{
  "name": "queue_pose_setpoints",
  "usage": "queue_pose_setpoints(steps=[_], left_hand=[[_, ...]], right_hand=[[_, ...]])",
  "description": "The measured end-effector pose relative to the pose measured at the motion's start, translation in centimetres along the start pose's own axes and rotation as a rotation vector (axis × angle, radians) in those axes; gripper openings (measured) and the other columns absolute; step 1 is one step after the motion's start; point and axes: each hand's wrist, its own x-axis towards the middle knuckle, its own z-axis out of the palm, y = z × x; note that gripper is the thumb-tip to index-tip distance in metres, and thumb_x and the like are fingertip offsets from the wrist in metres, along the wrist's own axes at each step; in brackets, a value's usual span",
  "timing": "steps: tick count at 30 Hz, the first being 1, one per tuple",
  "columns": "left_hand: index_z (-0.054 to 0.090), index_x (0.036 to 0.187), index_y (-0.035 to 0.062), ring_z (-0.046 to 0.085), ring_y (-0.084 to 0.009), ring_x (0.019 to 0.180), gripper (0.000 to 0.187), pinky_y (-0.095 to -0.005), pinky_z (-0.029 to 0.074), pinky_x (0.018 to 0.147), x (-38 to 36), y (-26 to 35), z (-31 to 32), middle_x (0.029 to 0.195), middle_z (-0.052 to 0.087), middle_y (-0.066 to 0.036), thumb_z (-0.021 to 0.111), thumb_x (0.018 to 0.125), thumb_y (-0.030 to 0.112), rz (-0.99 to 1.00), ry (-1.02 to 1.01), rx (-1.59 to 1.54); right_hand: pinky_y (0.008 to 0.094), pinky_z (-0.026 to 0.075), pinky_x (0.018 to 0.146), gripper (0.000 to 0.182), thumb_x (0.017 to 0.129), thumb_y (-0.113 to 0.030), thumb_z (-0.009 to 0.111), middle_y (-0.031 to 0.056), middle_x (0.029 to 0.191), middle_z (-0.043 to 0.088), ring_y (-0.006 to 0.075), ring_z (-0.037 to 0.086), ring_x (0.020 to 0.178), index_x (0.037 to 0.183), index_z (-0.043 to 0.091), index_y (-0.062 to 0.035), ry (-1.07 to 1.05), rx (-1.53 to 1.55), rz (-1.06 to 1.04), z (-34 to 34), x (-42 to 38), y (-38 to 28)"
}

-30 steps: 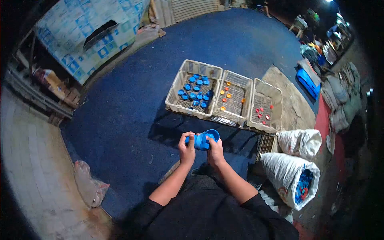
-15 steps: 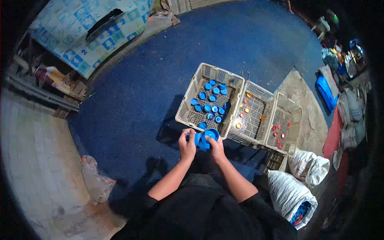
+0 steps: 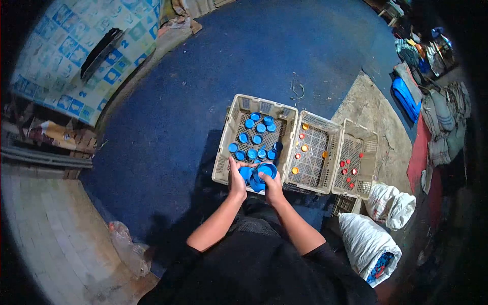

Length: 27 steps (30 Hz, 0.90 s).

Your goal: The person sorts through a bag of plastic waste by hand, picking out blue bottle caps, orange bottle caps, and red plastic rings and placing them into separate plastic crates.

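Over the near edge of the left-hand crate (image 3: 217, 175), both hands are cupped together around several blue plastic caps (image 3: 255, 177). My left hand (image 3: 236, 182) supports the bunch from the left, fingers reaching along its far side. My right hand (image 3: 273, 188) grips from the right, its thumb lying on a wide blue cap (image 3: 268, 170). The hands hide part of the bunch. Inside the crate, more blue caps (image 3: 243, 138) lie scattered on the mesh bottom.
A middle crate (image 3: 318, 118) holds a few orange and red caps (image 3: 304, 148). Red caps (image 3: 347, 171) lie in the right crate (image 3: 372, 148). White sacks (image 3: 360, 231) stand at the lower right, one showing blue pieces. A clear plastic bag (image 3: 127, 244) rests at the left.
The left fingers have opened out around the caps, and the hands now cup the bunch more closely. The view has shifted, so the crates sit lower and further left.
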Motion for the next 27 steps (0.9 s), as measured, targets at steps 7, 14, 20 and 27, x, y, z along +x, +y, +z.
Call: queue_pose_setpoints(steps=[7,14,20,27], left_hand=[[0.053,0.097,0.0079,0.07,-0.0237,0.088,0.074,-0.0408,0.058,0.084,1.9,0.5,1.8,0.091,0.07,-0.014,0.029,0.1,0.078,-0.233,-0.063,-0.145],[0.052,0.106,0.0077,0.07,-0.0234,0.08,0.074,-0.0388,0.059,0.077,6.1,1.7,-0.4,0.091,0.066,-0.011,0.032,0.099,0.079,-0.255,-0.046,0.025],[0.06,0.109,0.0108,0.066,-0.0244,0.093,0.062,-0.0449,0.054,0.089,6.3,2.9,-0.8,0.098,0.065,-0.008,0.039,0.103,0.069,-0.303,-0.006,-0.065],[-0.01,0.165,0.0326,-0.008,-0.0433,0.158,0.113,-0.0894,0.001,0.104,8.2,6.5,-1.9,0.173,-0.014,-0.007,0.034,0.082,0.094,-0.626,-0.191,-0.156]], right_hand=[[0.0308,0.05,0.09,0.024,0.094,-0.018,0.068,0.0067,0.104,0.071,0.0132,0.063,0.096,0.111,0.062,-0.0025,0.22,-0.229,-0.234,0.9,-0.1,0.2],[0.0305,0.049,0.09,0.021,0.096,-0.016,0.068,0.0053,0.102,0.068,0.0128,0.062,0.095,0.111,0.062,-0.0027,0.363,-0.245,-0.247,3.3,-0.4,0.8],[0.0432,0.051,0.104,0.036,0.105,-0.035,0.052,0.0145,0.116,0.069,0.0287,0.068,0.109,0.122,0.059,-0.0034,0.473,0.718,0.131,3.2,3.3,2.3],[0.0543,0.028,0.12,0.066,0.096,-0.054,0.062,0.0164,0.146,0.053,0.029,0.044,0.141,0.145,0.046,-0.0125,0.56,0.605,0.298,4.0,5.9,-0.7]])
